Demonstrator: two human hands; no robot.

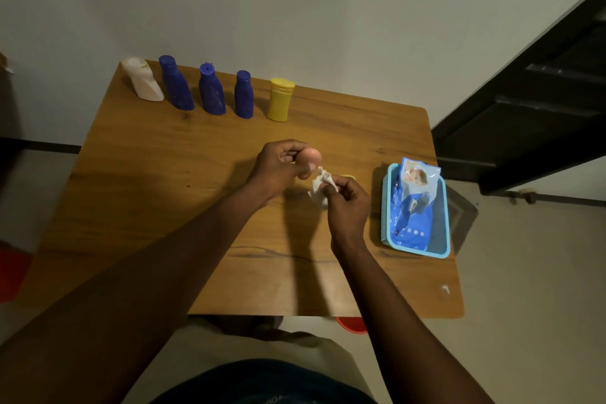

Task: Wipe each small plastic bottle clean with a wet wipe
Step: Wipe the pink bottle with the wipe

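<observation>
My left hand (280,162) grips a small pink bottle (310,157) above the middle of the wooden table (170,180); most of the bottle is hidden by the fingers. Just right of it, my right hand (346,207) pinches a crumpled white wet wipe (320,188), which sits close below the bottle. Along the table's far edge stand a white bottle (144,84), three blue bottles (175,84) (211,90) (243,95) and a yellow bottle (279,100), all upright.
A light blue basket (441,239) near the table's right edge holds a blue wet wipe pack (413,203). A small yellowish thing (350,177) shows behind my right hand. A wall stands behind the table, dark stairs at the right.
</observation>
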